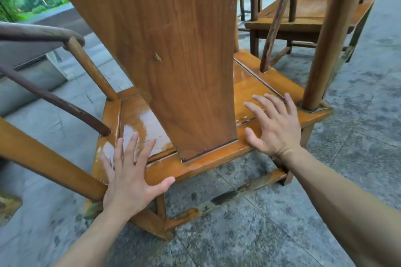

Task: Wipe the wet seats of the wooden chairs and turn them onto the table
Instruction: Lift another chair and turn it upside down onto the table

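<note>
Grey speckled stone paving (249,234) lies under a wooden chair (165,54) standing upright on its legs, viewed from behind, its broad grained back splat rising straight up and its seat facing away from the camera. Its glossy orange seat (141,119) shines wet. Left hand (130,178) lies flat, fingers spread, on the seat's rear left corner; right hand (273,125) spreads wide at the right side. Another chair (308,11) stands beyond.
</note>
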A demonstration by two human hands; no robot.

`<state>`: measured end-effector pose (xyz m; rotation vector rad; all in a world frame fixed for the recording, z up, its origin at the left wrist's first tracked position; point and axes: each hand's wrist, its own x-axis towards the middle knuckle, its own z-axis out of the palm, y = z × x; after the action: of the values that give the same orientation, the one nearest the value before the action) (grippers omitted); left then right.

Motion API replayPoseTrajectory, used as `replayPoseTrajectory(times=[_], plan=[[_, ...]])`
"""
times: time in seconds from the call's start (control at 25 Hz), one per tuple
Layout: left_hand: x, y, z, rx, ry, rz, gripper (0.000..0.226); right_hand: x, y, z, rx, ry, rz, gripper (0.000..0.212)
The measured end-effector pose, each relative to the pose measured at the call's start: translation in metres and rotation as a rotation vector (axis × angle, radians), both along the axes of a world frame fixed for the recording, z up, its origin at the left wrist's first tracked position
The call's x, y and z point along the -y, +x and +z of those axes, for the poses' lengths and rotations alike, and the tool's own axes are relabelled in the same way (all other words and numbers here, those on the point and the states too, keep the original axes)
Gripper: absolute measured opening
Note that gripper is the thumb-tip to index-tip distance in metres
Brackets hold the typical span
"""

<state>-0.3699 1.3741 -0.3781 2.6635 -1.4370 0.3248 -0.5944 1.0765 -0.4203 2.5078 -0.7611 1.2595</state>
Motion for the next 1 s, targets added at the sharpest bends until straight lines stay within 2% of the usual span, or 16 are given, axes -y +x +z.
replayPoseTrajectory(times=[0.32, 0.52, 0.76, 1.0], plan=[[0.05, 0.003, 0.0, -0.056, 0.019, 0.146, 0.106, 0.071, 0.037, 0.006, -0.146, 0.092, 0.048, 0.061], [0.08, -0.009, 0.0, -0.068, -0.006, 0.146, 0.105, 0.081, 0.042, 0.01, -0.139, 0.144, 0.073, 0.059], [0.083, -0.015, 0.004, -0.058, 0.026, 0.191, 0.105, 0.091, 0.044, 0.005, -0.056, 0.1, 0.162, 0.06], [0.085, -0.017, 0.011, -0.136, 0.075, 0.23, 0.108, 0.091, 0.043, 0.003, -0.025, 0.051, 0.188, 0.059]])
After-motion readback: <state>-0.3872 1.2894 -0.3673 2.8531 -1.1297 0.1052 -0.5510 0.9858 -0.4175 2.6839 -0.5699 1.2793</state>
